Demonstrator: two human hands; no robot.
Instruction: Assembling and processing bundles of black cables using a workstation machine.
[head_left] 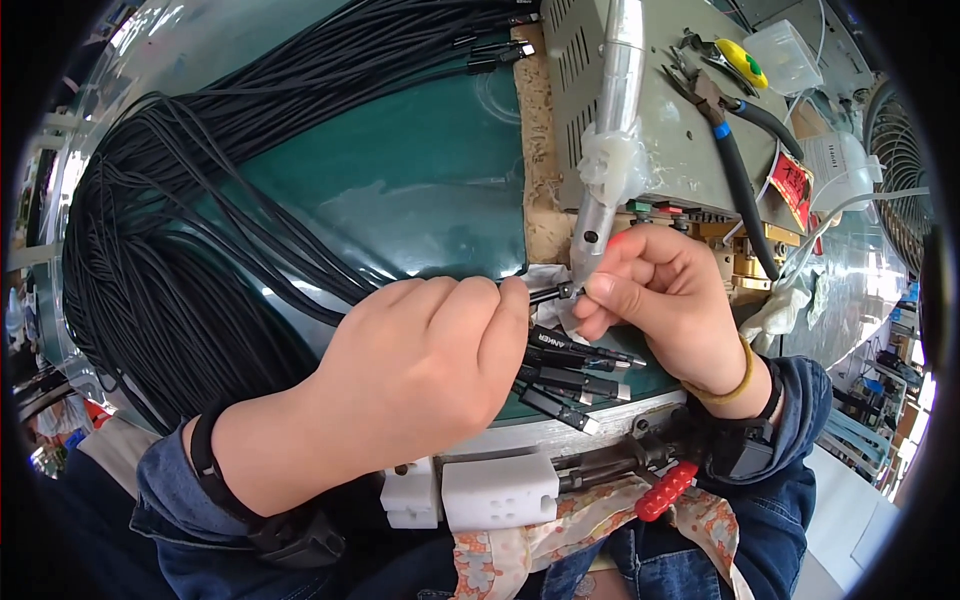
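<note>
My left hand is closed round a few black cables, back of the hand upward, above the green work surface. One thin cable end sticks out past its fingers toward my right hand. With thumb and forefinger pinched, my right hand grips that cable's tip, just under the lower end of a silver metal tube. The tip itself is partly hidden by the fingers. Below the hands lie several black cable connectors with metal plugs, pointing right.
A large loop of black cables fills the left side. Behind the tube stands a grey metal box with pliers and yellow-handled cutters on top. White blocks and a red handle sit at the near edge. A fan stands far right.
</note>
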